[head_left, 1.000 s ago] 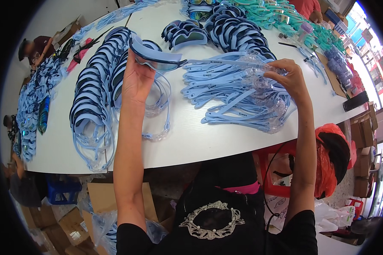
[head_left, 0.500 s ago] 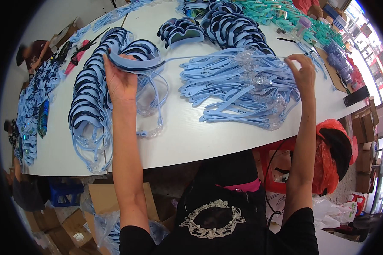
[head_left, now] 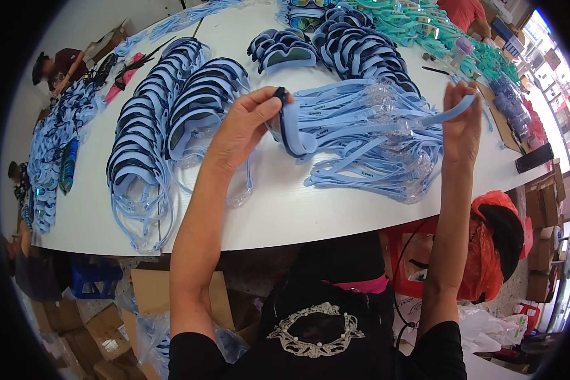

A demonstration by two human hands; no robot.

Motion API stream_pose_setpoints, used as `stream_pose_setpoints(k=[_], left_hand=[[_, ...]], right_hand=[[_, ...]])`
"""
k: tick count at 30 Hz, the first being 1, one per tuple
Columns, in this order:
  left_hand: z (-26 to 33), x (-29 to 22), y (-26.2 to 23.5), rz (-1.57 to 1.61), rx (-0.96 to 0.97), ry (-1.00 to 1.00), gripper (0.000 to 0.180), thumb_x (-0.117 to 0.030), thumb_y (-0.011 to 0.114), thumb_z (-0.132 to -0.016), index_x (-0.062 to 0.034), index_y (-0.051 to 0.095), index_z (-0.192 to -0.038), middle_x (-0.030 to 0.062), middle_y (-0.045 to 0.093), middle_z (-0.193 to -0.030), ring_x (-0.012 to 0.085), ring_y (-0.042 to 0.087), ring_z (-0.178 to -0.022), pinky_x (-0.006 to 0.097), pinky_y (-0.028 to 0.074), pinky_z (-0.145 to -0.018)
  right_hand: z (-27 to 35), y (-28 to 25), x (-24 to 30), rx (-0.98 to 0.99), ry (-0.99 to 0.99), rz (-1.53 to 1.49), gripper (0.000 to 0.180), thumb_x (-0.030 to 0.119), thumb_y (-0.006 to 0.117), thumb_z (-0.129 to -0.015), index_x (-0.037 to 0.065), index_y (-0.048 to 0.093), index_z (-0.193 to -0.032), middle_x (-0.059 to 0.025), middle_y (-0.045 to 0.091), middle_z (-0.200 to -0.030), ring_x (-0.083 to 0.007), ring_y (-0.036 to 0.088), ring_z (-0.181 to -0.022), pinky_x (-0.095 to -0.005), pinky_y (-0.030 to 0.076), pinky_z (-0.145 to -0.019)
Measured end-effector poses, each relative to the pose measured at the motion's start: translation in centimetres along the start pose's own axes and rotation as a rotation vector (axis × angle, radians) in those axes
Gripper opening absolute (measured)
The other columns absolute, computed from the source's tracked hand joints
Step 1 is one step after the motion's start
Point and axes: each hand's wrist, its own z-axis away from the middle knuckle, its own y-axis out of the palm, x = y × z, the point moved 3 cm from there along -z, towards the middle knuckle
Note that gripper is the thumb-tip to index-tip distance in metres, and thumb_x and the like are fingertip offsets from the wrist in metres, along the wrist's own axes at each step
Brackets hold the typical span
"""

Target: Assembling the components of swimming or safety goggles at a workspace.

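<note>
Light blue rubbery goggle strap [head_left: 367, 123], stretched taut, pinched between both hands, left [head_left: 244, 130], right [head_left: 461, 126]

Packing workshop: white table [head_left: 310, 215] heaped with swim goggles [head_left: 196, 120], cartons [head_left: 95, 329] beneath.

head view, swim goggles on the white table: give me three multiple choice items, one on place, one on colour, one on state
1. Where is the loose strap pile?
A. between the hands
B. on the floor
C. in a box

2. What colour is the strap in the right hand?
A. red
B. light blue
C. black

3. How is the left hand?
A. flat on the table
B. empty, hanging
C. raised, gripping goggles

Answers: A, the pile lies on the table between both hands; B, it matches the pale blue pile; C, fingers close on the goggle frame above the table.
</note>
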Motion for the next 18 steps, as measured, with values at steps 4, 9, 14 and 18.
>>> stream_pose_setpoints(k=[4,9,14,18], left_hand=[[0.9,0.4,2.4,-0.105,0.029,0.053,0.027,-0.022,0.076,-0.100,-0.0047,0.077,-0.120,-0.0010,0.075,-0.105,0.0091,0.066,-0.096,0.027,0.051,-0.091],[1.2,0.8,4.7,-0.170,0.102,0.065,0.026,-0.013,0.083,-0.092,-0.0007,0.078,-0.114,-0.0009,0.071,-0.100,0.0072,0.063,-0.094,0.023,0.051,-0.080],[1.3,0.5,5.3,-0.216,0.175,0.121,0.028,-0.012,0.085,-0.089,-0.0001,0.078,-0.114,-0.0011,0.069,-0.100,0.0070,0.062,-0.092,0.024,0.051,-0.077],[1.5,0.4,5.7,-0.240,0.175,0.108,0.031,-0.014,0.086,-0.089,0.0003,0.078,-0.114,-0.0013,0.067,-0.101,0.0065,0.060,-0.091,0.024,0.050,-0.074]], right_hand=[[4.4,8.9,-2.9,0.368,0.250,0.327,0.068,0.013,0.071,-0.097,-0.007,0.037,-0.152,-0.0096,0.067,-0.101,-0.0197,0.073,-0.097,-0.0397,0.058,-0.104],[7.5,14.5,-4.7,0.669,0.341,0.797,0.034,0.006,0.060,-0.104,0.000,0.058,-0.137,-0.0019,0.063,-0.093,-0.0087,0.061,-0.082,-0.0262,0.053,-0.081],[8.3,15.6,-5.3,0.627,0.260,0.973,0.012,0.009,0.074,-0.098,0.000,0.075,-0.106,-0.0024,0.073,-0.090,-0.0091,0.064,-0.083,-0.0247,0.053,-0.076],[8.1,16.5,-4.7,0.643,0.004,1.147,0.011,0.008,0.081,-0.089,0.001,0.076,-0.095,-0.0057,0.076,-0.090,-0.0152,0.070,-0.081,-0.0280,0.056,-0.073]])
